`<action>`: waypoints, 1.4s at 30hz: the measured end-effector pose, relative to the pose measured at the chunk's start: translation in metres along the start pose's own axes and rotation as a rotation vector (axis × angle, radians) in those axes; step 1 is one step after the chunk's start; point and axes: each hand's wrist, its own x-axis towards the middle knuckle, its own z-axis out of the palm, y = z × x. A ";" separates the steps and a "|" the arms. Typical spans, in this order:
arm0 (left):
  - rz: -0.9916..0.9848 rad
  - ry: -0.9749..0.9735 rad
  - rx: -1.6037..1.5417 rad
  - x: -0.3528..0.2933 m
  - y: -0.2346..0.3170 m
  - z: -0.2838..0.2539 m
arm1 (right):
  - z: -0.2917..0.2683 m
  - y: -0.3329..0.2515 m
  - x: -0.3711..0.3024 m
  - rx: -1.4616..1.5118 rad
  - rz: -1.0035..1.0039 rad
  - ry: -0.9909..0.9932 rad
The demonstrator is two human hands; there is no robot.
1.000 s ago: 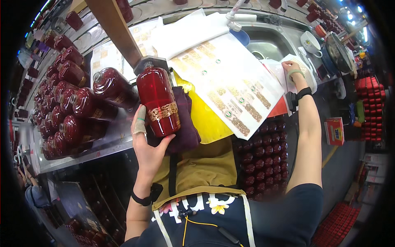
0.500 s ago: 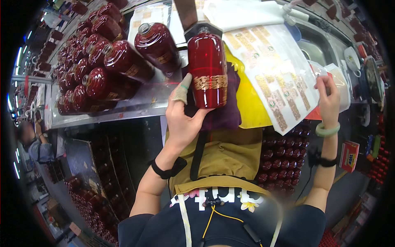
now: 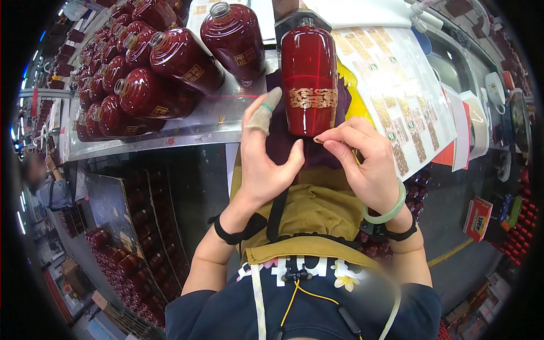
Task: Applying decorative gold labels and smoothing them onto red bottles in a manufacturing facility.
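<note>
1. Here's your bottle [image 3: 309, 62], deep red, dead centre, neck up against the dark block [image 3: 286, 25], base toward you. The block probably keeps it from sliding away.
2. Under it, the purple cloth [image 3: 277, 139], likely there to cushion the glass and stop it rolling.
3. Your left hand [image 3: 263, 156] is just beside the bottle's lower left: fingers spread, thumb wide, nothing gripped. Whether a fingertip touches glass, I can't tell. A pale cover sits on the forefinger, perhaps for protection.
4. Your right hand [image 3: 362, 161] is at the base's right corner, thumb and forefinger pinched on a small dark sliver [image 3: 318, 140], too small to make out. A fingertip hold like that leaves most of it free.
5. A red light line [image 3: 309, 76] runs across the bottle above its gold band [image 3: 313, 98]; it looks like an alignment mark.
6. Close on the left, the nearest standing bottle [image 3: 233, 42] and the pack behind it crowd that side.
7. On the right, the label sheet [image 3: 416, 122] lies over the yellow sheet [image 3: 357, 99], within easy reach. The sink [image 3: 447, 62] is beyond.
8. Your bangle [image 3: 391, 207] hangs at the right wrist, clear of the glass.
</note>
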 end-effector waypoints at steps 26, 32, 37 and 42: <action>-0.277 0.077 -0.262 -0.002 0.006 0.011 | 0.005 0.019 0.001 0.023 0.236 0.078; -0.304 0.037 -0.410 -0.006 0.002 0.018 | 0.007 0.021 0.000 0.040 0.270 0.060; -0.284 0.017 -0.394 -0.006 -0.001 0.023 | 0.012 0.029 -0.002 0.090 0.255 0.112; -0.320 0.024 -0.509 -0.005 0.004 0.023 | 0.013 0.027 -0.003 0.108 0.263 0.125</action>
